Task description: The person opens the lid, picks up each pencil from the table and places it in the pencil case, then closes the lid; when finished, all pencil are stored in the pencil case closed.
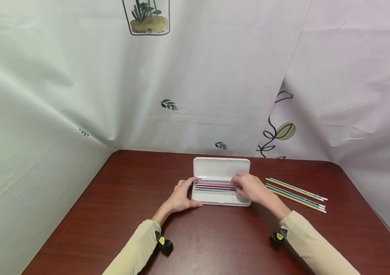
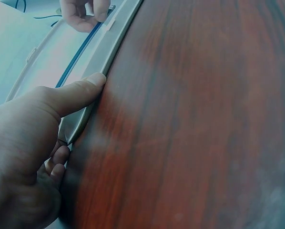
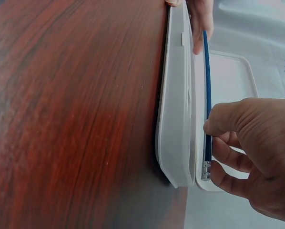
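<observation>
A white pencil case (image 1: 212, 202) lies on the table with its lid (image 1: 220, 167) raised at the back. Several pencils (image 1: 212, 187) lie lengthwise inside it. My left hand (image 1: 180, 196) grips the case's left end, its thumb along the front edge and its fingers round the end. At the case's right half, my right hand (image 1: 250, 188) pinches a dark blue pencil (image 3: 208, 81) near its eraser end. In the right wrist view this pencil runs along the case, level with the top of its front wall. The right fingertips are partly hidden in the head view.
To the right of the case, several green and yellow pencils (image 1: 294, 196) lie slantwise in two loose groups on the dark red-brown table (image 1: 140, 173). A pale printed cloth (image 1: 212, 76) hangs behind the table and along its sides.
</observation>
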`<state>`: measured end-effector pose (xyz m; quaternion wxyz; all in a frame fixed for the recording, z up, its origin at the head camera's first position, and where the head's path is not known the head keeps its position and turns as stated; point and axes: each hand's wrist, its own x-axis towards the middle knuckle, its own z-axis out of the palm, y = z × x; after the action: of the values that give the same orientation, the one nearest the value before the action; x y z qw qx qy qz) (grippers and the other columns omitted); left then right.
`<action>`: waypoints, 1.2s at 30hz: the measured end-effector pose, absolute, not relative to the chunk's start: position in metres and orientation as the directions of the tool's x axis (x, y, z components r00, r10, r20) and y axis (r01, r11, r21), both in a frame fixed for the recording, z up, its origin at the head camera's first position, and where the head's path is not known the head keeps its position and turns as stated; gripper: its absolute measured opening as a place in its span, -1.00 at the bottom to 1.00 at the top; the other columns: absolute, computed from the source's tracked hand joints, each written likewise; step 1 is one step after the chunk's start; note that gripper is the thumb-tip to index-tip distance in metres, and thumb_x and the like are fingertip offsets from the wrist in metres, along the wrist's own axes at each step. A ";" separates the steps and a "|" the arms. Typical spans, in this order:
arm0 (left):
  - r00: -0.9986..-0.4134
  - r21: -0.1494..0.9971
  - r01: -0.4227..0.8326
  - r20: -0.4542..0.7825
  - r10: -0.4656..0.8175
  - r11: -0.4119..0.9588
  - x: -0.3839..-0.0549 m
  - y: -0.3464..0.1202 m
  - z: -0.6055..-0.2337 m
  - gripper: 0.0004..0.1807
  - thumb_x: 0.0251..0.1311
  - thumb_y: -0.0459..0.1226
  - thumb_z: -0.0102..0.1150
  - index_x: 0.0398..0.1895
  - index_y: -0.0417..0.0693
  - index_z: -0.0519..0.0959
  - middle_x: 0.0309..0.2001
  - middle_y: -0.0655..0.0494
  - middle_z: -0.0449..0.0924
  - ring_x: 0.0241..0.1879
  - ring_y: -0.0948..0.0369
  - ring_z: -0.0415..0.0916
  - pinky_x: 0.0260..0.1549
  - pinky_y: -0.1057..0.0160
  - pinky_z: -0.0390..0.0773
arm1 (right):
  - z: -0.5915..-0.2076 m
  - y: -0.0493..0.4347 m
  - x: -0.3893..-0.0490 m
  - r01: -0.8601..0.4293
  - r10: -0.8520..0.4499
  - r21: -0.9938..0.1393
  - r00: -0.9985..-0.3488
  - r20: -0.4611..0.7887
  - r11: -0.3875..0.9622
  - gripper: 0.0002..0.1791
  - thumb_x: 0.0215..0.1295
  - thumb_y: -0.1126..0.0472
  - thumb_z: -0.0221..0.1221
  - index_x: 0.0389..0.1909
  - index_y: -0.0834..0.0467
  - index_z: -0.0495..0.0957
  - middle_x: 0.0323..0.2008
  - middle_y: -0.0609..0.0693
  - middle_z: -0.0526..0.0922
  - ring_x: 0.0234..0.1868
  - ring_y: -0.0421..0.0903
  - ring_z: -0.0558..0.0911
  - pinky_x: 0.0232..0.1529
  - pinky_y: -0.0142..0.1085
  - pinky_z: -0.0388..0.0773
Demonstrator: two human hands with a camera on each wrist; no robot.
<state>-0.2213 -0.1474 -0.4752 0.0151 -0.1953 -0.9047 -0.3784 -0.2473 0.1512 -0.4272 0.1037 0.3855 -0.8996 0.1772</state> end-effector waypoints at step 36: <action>-0.927 0.684 0.356 0.171 0.335 0.636 -0.223 -0.148 -0.476 -0.01 -0.18 -0.11 0.64 0.40 -0.01 0.34 0.16 -0.06 0.47 0.17 -0.04 0.25 0.10 -0.14 0.29 | -0.440 0.307 -0.189 -0.524 -0.385 -0.246 -0.808 0.446 0.815 -0.74 -0.07 0.47 0.42 -0.36 0.14 0.65 -0.37 -0.11 0.58 -0.39 -0.06 0.55 -0.42 -0.09 0.50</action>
<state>-0.2225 -0.1478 -0.4762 0.0138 -0.1909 -0.9045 -0.3812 -0.1892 0.3073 -0.4396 0.1914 0.2435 -0.9333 0.1817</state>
